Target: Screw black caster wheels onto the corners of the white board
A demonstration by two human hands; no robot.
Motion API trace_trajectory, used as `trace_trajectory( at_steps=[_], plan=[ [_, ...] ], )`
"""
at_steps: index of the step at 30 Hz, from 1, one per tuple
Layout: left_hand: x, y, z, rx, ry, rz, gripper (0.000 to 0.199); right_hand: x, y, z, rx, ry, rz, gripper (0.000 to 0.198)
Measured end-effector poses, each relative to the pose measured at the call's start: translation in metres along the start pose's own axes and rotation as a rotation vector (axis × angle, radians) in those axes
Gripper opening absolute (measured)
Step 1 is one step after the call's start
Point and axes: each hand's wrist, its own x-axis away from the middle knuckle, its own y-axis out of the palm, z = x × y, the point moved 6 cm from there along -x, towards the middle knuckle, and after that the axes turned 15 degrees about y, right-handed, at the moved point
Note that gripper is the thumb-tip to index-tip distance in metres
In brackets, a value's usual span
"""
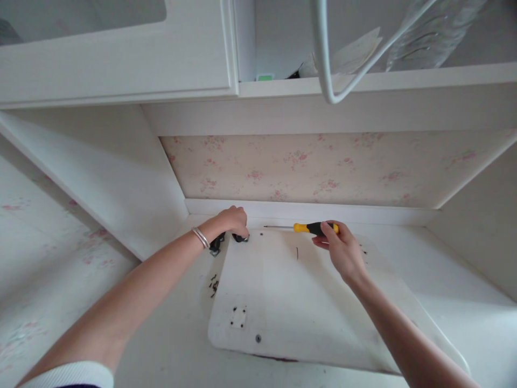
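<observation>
My right hand (344, 250) is wrapped around the yellow and black handle of a screwdriver (302, 228), whose thin shaft points left above the board. At the far left corner of a white board (315, 307), my left hand (236, 220) has its fingers closed down on a small black caster (241, 237) with a shiny metal part. Another black caster (216, 245) lies just left of the board, partly behind my left wrist. Several dark screws (214, 284) are scattered beside the board's left edge. One screw (298, 253) rests on the board below the screwdriver.
The board lies on a white surface (173, 345) with panels on both sides. Above hangs a white cabinet (113, 73) and an open shelf (375, 81) holding papers and clear plastic. A white cable loop (333, 97) dangles from above. Floral wallpaper (299, 167) covers the back.
</observation>
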Motion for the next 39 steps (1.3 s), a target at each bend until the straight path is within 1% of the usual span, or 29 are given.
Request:
trace_trajectory(
  at_steps=[6, 13, 16, 19, 21, 23, 24, 26, 28, 30, 34, 39],
  plan=[
    [-0.005, 0.002, 0.001, 0.012, 0.044, 0.0, 0.018, 0.002, -0.006, 0.002, -0.039, 0.015, -0.004, 0.041],
    [-0.002, -0.003, 0.016, -0.012, 0.235, 0.123, 0.02, 0.005, -0.011, 0.004, -0.038, 0.02, 0.0, 0.042],
    [0.003, -0.001, 0.018, -0.019, 0.313, 0.17, 0.031, 0.006, -0.013, 0.005, -0.056, 0.026, -0.01, 0.041],
    [0.018, 0.005, 0.016, -0.05, 0.331, 0.247, 0.045, 0.008, -0.016, 0.006, -0.08, 0.019, -0.011, 0.04],
    [0.034, 0.011, 0.014, -0.083, 0.276, 0.353, 0.044, 0.008, -0.018, 0.007, -0.079, 0.014, -0.006, 0.04],
    [0.052, 0.02, 0.008, -0.054, 0.152, 0.472, 0.037, 0.009, -0.019, 0.007, -0.075, 0.013, -0.006, 0.039],
    [0.06, 0.027, 0.005, -0.002, 0.074, 0.512, 0.032, 0.009, -0.019, 0.008, -0.076, 0.016, -0.009, 0.039],
    [0.069, 0.046, 0.002, 0.098, -0.035, 0.527, 0.025, 0.009, -0.018, 0.008, -0.083, 0.025, -0.016, 0.039],
    [0.07, 0.062, 0.003, 0.137, -0.091, 0.523, 0.024, 0.01, -0.014, 0.007, -0.091, 0.032, -0.022, 0.038],
    [0.066, 0.072, 0.004, 0.151, -0.13, 0.533, 0.025, 0.011, -0.01, 0.005, -0.097, 0.031, -0.03, 0.038],
    [0.053, 0.082, 0.001, 0.188, -0.221, 0.566, 0.026, 0.015, 0.002, 0.002, -0.083, 0.021, -0.056, 0.038],
    [0.049, 0.087, -0.004, 0.234, -0.318, 0.612, 0.028, 0.013, 0.014, -0.001, 0.008, -0.002, -0.09, 0.036]
  ],
)
